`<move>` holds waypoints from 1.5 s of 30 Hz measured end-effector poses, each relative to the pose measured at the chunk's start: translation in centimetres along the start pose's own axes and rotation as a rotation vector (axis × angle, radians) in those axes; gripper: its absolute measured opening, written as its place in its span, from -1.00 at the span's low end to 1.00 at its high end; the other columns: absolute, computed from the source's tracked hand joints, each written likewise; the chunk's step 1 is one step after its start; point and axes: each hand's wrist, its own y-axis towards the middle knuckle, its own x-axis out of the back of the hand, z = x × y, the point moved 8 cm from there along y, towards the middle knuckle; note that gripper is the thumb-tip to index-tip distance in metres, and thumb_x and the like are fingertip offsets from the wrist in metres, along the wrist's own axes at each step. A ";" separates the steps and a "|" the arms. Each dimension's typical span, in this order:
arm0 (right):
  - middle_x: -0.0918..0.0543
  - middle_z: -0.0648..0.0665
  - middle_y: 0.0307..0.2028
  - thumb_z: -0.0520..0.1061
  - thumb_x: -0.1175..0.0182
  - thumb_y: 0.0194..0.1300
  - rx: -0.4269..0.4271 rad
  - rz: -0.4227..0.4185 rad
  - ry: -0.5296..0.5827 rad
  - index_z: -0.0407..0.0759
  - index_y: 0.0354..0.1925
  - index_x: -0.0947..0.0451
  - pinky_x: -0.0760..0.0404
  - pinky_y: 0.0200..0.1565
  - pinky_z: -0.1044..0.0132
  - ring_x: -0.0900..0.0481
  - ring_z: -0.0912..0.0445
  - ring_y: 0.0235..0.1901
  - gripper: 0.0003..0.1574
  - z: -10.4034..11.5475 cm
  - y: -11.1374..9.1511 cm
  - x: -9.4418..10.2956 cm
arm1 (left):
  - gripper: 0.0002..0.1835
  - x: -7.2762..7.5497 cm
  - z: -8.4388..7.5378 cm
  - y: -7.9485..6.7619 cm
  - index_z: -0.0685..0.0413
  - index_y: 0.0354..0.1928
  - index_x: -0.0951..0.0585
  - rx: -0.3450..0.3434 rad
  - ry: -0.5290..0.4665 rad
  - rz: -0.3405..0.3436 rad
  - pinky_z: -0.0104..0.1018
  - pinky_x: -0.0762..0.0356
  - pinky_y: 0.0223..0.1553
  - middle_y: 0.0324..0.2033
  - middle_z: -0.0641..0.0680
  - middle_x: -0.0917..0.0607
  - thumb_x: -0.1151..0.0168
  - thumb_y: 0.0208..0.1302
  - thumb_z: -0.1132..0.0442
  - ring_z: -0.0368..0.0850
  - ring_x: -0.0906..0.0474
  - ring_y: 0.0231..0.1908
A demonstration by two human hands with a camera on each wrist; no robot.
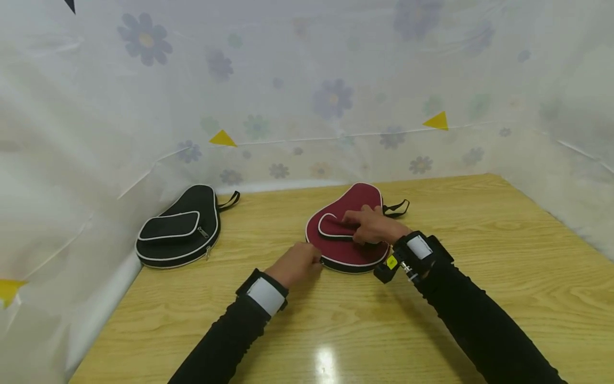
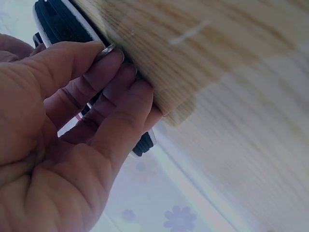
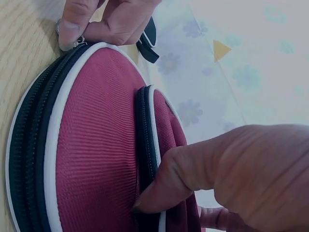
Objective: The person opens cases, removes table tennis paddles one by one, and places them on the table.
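A dark red table tennis racket case (image 1: 352, 200) with white piping lies on the table, its black wrist loop at the right. My left hand (image 1: 298, 262) is at the case's near left edge. Its thumb and fingertips pinch the small metal zipper pull (image 3: 79, 41) of the main zipper, which runs along the black side band (image 3: 33, 145). My right hand (image 1: 375, 225) grips the raised front pocket (image 1: 331, 226). In the right wrist view the thumb presses beside the pocket's zipper (image 3: 145, 125), while the other fingers are mostly hidden behind the pocket.
A black racket case (image 1: 177, 248) of the same shape, with its own pocket and loop, lies at the table's left. A white flowered sheet (image 1: 297, 96) with yellow triangles hangs behind and beside the wooden table (image 1: 479, 240).
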 end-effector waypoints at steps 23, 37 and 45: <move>-0.38 -0.33 0.12 -0.33 -0.13 0.20 0.027 -0.210 -0.175 -0.10 0.24 -0.55 -0.18 -0.06 -0.27 -0.20 -0.39 0.08 -0.38 1.3 -1.2 0.2 | -0.46 -0.2 -0.1 -0.1 0.00 -0.74 -0.23 0.005 0.003 -0.005 -0.47 -0.04 -0.56 -0.68 -0.15 -0.18 -0.33 0.17 0.50 -0.29 -0.12 -0.61; -0.32 -0.50 0.23 0.26 -0.28 0.34 -0.110 -0.188 -0.115 -0.46 0.29 -0.37 -0.66 -0.08 -0.15 -0.65 -0.30 -0.13 -0.07 5.1 0.7 -2.1 | -0.52 -0.6 0.0 0.3 0.04 -0.71 -0.31 0.033 0.018 0.006 -0.41 -0.08 -0.50 -0.70 -0.15 -0.18 -0.35 0.19 0.50 -0.24 -0.14 -0.60; -0.29 -0.48 0.22 0.19 -0.31 0.32 -0.110 -0.205 -0.087 -0.30 0.35 -0.37 -0.64 -0.05 -0.17 -0.64 -0.30 -0.11 -0.14 4.9 0.9 -2.0 | -0.49 -0.6 0.0 0.2 0.00 -0.73 -0.24 0.009 0.055 -0.026 -0.42 -0.08 -0.52 -0.72 -0.16 -0.13 -0.31 0.14 0.54 -0.28 -0.08 -0.65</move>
